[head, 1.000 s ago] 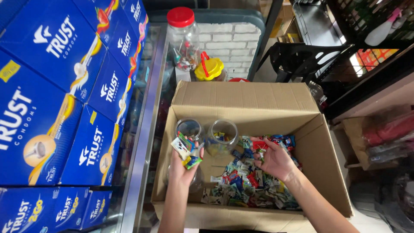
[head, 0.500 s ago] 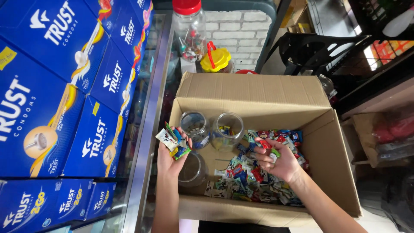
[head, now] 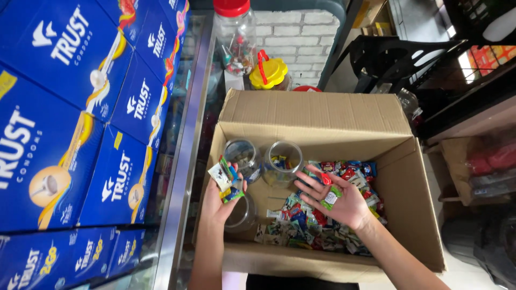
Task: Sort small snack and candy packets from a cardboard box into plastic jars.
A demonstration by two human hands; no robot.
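Left hand (head: pixel 217 201), low centre-left of the frame, is clenched on a fanned bunch of small sachets (head: pixel 226 180), white, blue and green, held up just in front of two clear jars (head: pixel 242 156) standing open in the cardboard box (head: pixel 322 115). Right hand (head: pixel 336 198), centre of the frame, lies palm up and released, with a red wrapped sweet (head: pixel 326 179) and a green-and-white one (head: pixel 329 200) resting loose on it. Under that palm a heap of mixed sweets (head: pixel 306 225) covers the box floor toward the lower right. My read: this is the sorting step, pieces lifted from the heap and checked by kind. The next move calls for a steady tilt of the open palm, or the loose two roll off. Room is tight: the box walls hem both wrists, and a third jar (head: pixel 242 212) lies just below the left hand. Stacked blue cartons (head: pixel 70 123) crowd the left of the frame; the box mouth above stays open
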